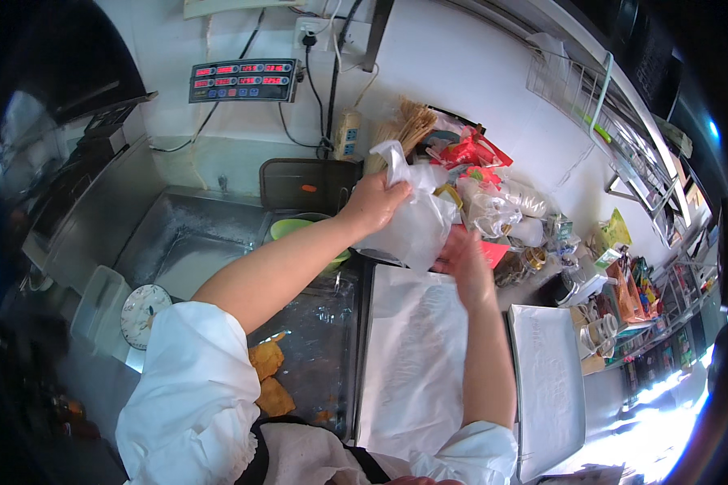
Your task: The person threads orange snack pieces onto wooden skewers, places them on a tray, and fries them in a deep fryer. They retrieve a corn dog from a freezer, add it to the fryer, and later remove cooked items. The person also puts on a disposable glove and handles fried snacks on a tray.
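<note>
My left hand point(376, 203) grips the top of a translucent white plastic bag point(421, 224), its thumb over the gathered film. The bag hangs down to the right, above the near part of the clutter. Beside the bag's lower right side is my right hand point(464, 260), blurred, fingers raised; whether it touches the bag I cannot tell. Below the hands lies a tray lined with white paper point(415, 357). A dark metal tray point(315, 339) on the left bears flat golden-brown fried pieces point(273, 397).
A green bowl point(288, 228) sits behind my left forearm. Bamboo skewers point(409, 124) and a red plastic bag point(473, 151) stand by the wall. A second lined tray point(549, 376) lies right. A patterned plate point(144, 315) and a clear plastic container point(100, 309) are left. A digital timer point(244, 80) hangs above.
</note>
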Available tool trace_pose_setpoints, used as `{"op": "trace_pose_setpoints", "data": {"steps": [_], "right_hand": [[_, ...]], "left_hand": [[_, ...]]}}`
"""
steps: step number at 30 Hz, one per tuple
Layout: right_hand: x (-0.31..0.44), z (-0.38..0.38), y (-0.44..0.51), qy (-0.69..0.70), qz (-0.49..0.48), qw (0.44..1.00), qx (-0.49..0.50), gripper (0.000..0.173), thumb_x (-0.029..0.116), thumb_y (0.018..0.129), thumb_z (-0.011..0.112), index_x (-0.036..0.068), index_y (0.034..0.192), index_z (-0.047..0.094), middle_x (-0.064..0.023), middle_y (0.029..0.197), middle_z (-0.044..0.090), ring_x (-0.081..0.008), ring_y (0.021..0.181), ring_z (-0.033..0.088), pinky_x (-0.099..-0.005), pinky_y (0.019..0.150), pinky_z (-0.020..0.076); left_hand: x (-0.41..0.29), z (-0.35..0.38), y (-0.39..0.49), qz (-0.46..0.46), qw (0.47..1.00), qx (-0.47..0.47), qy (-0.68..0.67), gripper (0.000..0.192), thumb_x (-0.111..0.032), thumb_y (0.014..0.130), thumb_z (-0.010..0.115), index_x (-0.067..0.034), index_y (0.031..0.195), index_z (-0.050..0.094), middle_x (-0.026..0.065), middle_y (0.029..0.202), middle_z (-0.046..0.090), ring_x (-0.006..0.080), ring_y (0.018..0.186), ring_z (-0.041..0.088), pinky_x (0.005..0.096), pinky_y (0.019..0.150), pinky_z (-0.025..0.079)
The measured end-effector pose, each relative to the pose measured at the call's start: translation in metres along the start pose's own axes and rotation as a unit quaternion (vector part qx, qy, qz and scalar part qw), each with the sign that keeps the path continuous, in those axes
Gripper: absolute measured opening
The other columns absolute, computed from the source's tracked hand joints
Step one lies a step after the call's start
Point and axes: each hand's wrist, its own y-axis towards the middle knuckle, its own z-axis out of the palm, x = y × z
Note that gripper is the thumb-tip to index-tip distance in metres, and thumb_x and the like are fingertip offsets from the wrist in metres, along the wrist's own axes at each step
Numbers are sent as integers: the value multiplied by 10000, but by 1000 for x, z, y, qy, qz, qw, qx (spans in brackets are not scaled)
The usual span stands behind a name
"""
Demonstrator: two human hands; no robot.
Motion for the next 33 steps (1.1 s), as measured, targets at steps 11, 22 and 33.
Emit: {"op": "trace_pose_setpoints", "data": {"steps": [11,22,33], "right_hand": [[-43,35,-35,-37,-110,992,-50,160,161,886,570,27,799,581,19,727,555,-41,670,473,-188,637,384],[-42,68,-69,-177,-70,981,24,108,69,822,624,64,755,539,47,681,523,-29,604,444,-183,559,370],[-16,31,-1,86,-159,972,-150,135,163,900,521,103,779,520,47,667,450,-63,583,391,-214,537,314]], "left_hand": [[37,-27,-53,9,966,-215,145,418,-278,758,681,10,1007,507,108,841,544,138,749,529,289,626,437],[10,-1,-129,-216,968,87,-93,212,-259,876,568,-53,863,522,28,714,557,115,605,558,243,545,479],[5,-70,-171,-167,975,-90,-112,136,-168,876,539,-57,811,494,51,680,552,138,588,548,249,552,453]]}}
